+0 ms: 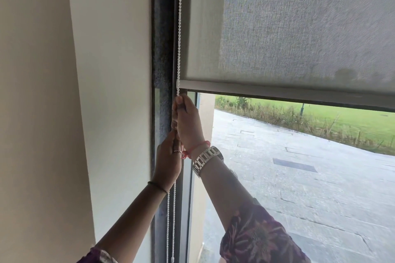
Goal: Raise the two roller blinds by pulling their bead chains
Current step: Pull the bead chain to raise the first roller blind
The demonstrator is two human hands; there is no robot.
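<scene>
Two hands grasping a white plastic bead chain [179, 28] beside a half-raised grey woven roller blind [299, 28].
Right hand [188, 121] clenched above left hand [167, 162], both on the chain.

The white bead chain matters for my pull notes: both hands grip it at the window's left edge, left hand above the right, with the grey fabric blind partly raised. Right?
Not quite. The head view shows the right hand above the left hand on the white bead chain. The rest holds: the grey fabric blind is partly raised.

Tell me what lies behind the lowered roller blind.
Through the roller blind fabric only faint dark tree shapes show; the rest is covered. Below its bottom bar, glass reveals paving and grass.
</scene>
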